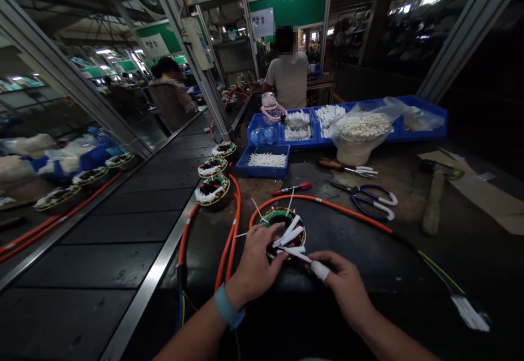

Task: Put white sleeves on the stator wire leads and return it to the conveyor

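A ring-shaped motor stator [303, 236] with copper windings and a green inner ring lies on the bench in front of me. Several white sleeves [291, 234] stick up from its near side, and loose cable ties stand out from its rim. My left hand [258, 254], with a blue wristband, curls over the stator's left side, thumb and fingers closed round the base of the sleeves. Between the thumb and fingers of my right hand [338, 279] is the end of one white sleeve [298, 254]. White tape wraps one right finger. The wire ends under my fingers are hidden.
An orange cable [352, 213] curves rightward from the stator. Scissors [374, 200], a screwdriver [327, 163], a red marker [291, 188] and a hammer [434, 200] lie beyond. Blue bins [301, 144] and a tray of ties [262, 173] stand behind. More stators [213, 189] line the conveyor [110, 230].
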The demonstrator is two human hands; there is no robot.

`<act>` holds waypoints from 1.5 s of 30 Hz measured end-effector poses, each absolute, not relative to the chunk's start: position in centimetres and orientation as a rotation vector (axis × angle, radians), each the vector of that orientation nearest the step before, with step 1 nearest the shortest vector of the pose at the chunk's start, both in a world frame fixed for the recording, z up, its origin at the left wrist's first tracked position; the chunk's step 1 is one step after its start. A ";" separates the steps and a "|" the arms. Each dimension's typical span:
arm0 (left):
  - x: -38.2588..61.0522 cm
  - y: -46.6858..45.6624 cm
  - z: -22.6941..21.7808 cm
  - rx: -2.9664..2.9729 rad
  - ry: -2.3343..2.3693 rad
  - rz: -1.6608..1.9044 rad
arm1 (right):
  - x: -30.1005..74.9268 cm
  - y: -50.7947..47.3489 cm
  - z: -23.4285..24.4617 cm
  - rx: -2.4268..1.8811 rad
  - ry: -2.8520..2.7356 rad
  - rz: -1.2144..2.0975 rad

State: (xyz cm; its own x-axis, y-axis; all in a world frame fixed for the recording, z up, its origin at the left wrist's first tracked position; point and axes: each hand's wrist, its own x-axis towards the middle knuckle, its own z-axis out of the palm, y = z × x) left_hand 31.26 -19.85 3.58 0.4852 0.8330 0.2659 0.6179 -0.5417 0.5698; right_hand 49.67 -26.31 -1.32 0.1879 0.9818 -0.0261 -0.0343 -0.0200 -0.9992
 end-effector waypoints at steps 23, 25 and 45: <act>32.8 -18.6 6.9 2.610 1.091 0.265 | 53.8 -19.9 2.1 -1.197 -1.868 0.772; 33.1 -19.5 6.6 2.655 1.106 0.323 | 54.1 -19.1 2.7 -1.111 -2.074 0.638; 35.7 -21.9 1.5 2.821 1.460 0.765 | 53.3 -17.7 5.9 -0.961 -2.742 0.146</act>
State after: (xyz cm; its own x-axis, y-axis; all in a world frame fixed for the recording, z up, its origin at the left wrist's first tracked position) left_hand 35.70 -21.86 1.49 0.4930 0.7394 0.4586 0.7979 -0.5944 0.1006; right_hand 53.29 -17.73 5.95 -0.7579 0.6259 0.1839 0.6028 0.7797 -0.1694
